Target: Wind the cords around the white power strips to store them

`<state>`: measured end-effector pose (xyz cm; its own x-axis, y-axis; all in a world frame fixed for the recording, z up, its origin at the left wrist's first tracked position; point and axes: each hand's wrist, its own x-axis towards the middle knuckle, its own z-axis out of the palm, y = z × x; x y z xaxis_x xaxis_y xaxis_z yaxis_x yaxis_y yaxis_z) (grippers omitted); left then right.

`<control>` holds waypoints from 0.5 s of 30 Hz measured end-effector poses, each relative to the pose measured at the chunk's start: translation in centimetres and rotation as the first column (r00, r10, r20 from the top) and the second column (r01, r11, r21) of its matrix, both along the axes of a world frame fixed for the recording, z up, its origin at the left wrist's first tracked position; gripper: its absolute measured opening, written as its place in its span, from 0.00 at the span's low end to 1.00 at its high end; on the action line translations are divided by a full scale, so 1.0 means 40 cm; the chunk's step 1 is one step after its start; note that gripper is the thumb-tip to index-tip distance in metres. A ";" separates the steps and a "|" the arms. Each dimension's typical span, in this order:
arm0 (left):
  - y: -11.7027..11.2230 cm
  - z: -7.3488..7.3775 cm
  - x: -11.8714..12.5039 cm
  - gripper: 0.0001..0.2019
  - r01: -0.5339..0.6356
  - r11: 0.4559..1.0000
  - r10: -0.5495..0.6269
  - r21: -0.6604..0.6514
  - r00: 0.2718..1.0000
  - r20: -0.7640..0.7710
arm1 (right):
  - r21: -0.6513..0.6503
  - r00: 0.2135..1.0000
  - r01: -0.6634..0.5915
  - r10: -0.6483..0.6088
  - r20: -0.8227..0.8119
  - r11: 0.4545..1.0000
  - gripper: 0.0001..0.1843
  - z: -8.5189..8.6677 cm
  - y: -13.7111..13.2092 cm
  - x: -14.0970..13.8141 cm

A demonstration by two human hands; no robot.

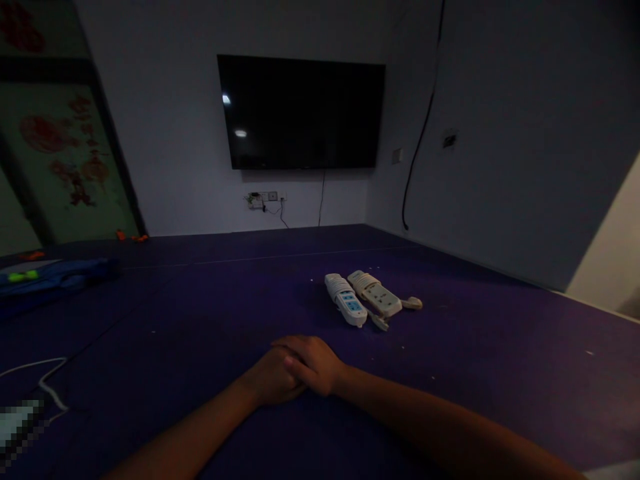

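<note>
My two hands rest together on the purple surface point(200, 347). My right hand point(320, 363) is closed over the top of my left hand point(273, 380). The left lies curled underneath, its fingers mostly covered; no object shows in it. Just beyond them lie two power strips, apart from both hands. One white power strip point(353, 308) has blue socket faces and its cord wound round one end. Beside it on the right, a cream power strip point(383, 299) has its cord wrapped the same way. Their plugs point(413, 303) lie close by.
A black television point(305, 113) hangs on the far wall, with wall sockets point(270, 197) and wires below. A dark cable point(425, 127) dangles along the right wall. Blue cloth point(65, 277) lies at left; a white cable point(53, 387) runs near a pixelated object point(17, 423).
</note>
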<state>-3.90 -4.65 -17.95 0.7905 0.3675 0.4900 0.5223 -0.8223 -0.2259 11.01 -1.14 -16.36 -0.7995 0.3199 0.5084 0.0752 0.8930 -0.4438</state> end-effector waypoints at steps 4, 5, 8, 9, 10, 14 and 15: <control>0.002 -0.003 0.000 0.13 0.004 1.000 -0.004 -0.005 1.000 0.001 | 0.007 1.000 0.017 -0.017 0.006 1.000 0.30 0.000 0.000 0.000; 0.003 -0.004 -0.001 0.13 0.008 1.000 -0.008 -0.002 1.000 0.002 | 0.004 1.000 0.021 -0.021 0.009 1.000 0.30 0.000 -0.001 0.000; 0.004 -0.004 -0.003 0.13 -0.001 1.000 0.001 0.002 1.000 0.001 | -0.006 1.000 0.022 -0.022 0.011 1.000 0.31 0.003 -0.003 -0.001; 0.003 -0.004 -0.003 0.13 -0.003 1.000 0.003 0.001 1.000 -0.001 | -0.008 1.000 0.020 -0.020 0.011 1.000 0.31 0.003 -0.003 -0.001; 0.003 -0.003 -0.004 0.13 -0.004 1.000 0.004 0.002 1.000 -0.004 | -0.009 1.000 0.019 -0.019 0.012 1.000 0.31 0.004 -0.003 -0.001; 0.001 -0.002 -0.004 0.13 0.008 1.000 -0.008 0.011 1.000 -0.002 | -0.007 1.000 0.020 -0.020 0.006 1.000 0.32 0.003 -0.003 -0.002; 0.001 -0.002 -0.004 0.13 0.005 1.000 -0.005 0.008 1.000 -0.004 | -0.009 1.000 0.019 -0.019 0.005 1.000 0.32 0.003 -0.003 -0.002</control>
